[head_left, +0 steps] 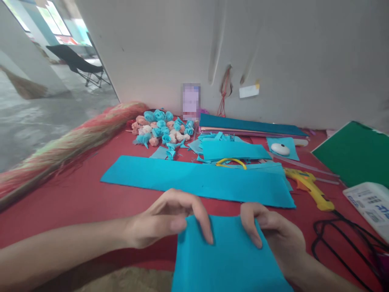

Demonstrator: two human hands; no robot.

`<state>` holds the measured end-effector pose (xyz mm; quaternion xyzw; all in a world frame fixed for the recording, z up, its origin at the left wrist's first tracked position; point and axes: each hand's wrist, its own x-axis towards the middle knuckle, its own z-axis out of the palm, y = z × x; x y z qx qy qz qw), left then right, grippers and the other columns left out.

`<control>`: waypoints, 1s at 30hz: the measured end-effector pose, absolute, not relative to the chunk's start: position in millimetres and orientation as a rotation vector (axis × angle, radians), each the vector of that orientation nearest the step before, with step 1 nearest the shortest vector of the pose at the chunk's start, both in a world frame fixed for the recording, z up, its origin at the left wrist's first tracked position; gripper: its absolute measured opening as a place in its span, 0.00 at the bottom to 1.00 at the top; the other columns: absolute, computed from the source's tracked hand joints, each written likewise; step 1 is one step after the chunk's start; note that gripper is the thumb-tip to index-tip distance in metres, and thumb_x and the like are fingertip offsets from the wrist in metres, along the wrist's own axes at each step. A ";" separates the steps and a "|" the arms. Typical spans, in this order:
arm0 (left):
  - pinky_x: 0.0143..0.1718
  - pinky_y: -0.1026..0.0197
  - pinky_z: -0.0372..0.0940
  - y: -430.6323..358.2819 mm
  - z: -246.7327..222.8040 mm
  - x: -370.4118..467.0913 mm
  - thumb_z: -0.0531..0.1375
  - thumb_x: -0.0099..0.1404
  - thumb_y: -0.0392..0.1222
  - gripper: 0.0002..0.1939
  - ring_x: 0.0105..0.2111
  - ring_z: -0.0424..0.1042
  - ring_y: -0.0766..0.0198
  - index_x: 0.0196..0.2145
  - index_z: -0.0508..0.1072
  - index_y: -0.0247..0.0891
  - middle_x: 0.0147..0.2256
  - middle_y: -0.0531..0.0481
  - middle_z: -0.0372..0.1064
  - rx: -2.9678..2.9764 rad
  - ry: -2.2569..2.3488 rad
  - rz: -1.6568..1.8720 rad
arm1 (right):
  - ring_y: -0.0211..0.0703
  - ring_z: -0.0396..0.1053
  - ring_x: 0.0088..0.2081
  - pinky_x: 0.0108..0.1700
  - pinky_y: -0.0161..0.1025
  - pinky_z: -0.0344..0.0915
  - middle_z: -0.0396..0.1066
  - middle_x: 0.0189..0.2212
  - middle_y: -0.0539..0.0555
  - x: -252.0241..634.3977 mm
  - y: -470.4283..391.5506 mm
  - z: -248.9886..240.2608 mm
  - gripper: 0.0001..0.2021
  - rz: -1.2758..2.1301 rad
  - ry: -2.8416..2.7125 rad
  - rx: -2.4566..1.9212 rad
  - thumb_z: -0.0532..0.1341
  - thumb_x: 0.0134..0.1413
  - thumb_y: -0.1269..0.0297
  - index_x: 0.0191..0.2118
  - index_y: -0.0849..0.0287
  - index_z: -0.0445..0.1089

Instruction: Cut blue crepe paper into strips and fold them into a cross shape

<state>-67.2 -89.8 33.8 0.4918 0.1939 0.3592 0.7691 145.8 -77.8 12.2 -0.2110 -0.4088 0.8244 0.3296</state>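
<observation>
Between my two hands is a blue crepe paper sheet (225,259), raised near the front edge of the red table. The fingers of my left hand (170,219) grip its upper left corner, index finger over the face. At the upper right corner, my right hand (273,231) pinches the sheet, with part of the hand behind it. Just beyond lies a long blue crepe paper strip (182,178). On that strip's far edge rest the yellow handles of what look like scissors (231,162), their blades covered by a shorter blue piece (234,150).
Blue and pink paper flowers (161,127) are heaped at the back left. A yellow glue gun (313,186) with a black cord (331,231) lies right. Folded dark blue paper (249,125) lies along the wall. A green board (358,158) and white box (367,205) stand far right.
</observation>
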 end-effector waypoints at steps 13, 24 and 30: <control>0.27 0.66 0.57 -85.0 20.2 -59.4 0.55 0.65 0.45 0.19 0.23 0.63 0.67 0.22 0.76 0.31 0.22 0.47 0.68 1.334 0.604 0.713 | 0.42 0.66 0.35 0.42 0.39 0.58 0.72 0.31 0.57 141.5 -46.4 10.5 0.23 2.291 -1.737 -0.290 0.47 0.59 0.56 0.29 0.64 0.75; 0.25 0.67 0.57 -81.5 29.0 -61.6 0.56 0.58 0.43 0.18 0.21 0.61 0.68 0.16 0.73 0.33 0.17 0.51 0.64 1.183 0.706 0.886 | 0.34 0.56 0.17 0.25 0.34 0.56 0.65 0.14 0.53 139.3 -37.8 7.0 0.19 2.305 -1.638 -0.260 0.49 0.53 0.65 0.17 0.64 0.69; 0.25 0.66 0.57 -69.8 35.5 -71.2 0.55 0.55 0.41 0.17 0.20 0.61 0.68 0.13 0.70 0.35 0.16 0.53 0.62 1.282 0.830 1.090 | 0.33 0.58 0.16 0.22 0.32 0.56 0.62 0.11 0.50 170.3 -20.9 11.6 0.22 2.110 -1.484 -0.355 0.48 0.58 0.65 0.16 0.61 0.67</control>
